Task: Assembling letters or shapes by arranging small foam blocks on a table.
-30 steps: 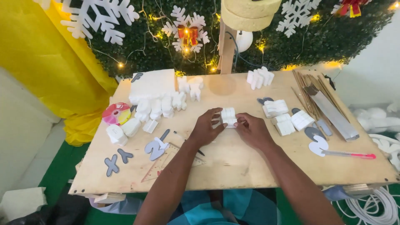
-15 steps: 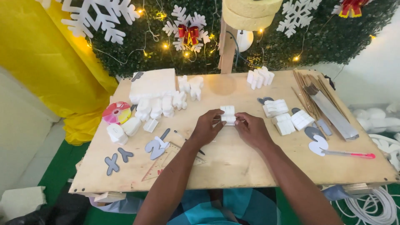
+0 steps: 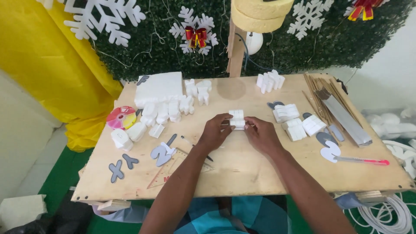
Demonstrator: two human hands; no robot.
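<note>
While both grip it | white foam block | plywood table

Likely a craft workshop, plywood worktable, cut foam letters, snowflake decorations, green hedge backdrop

hands gripping white foam piece, wooden table

On my feed I see a wooden table with a pink cutter at its right edge, grey cut-out letters at the left, a clear set square beside them, and wooden slats far right.
</note>
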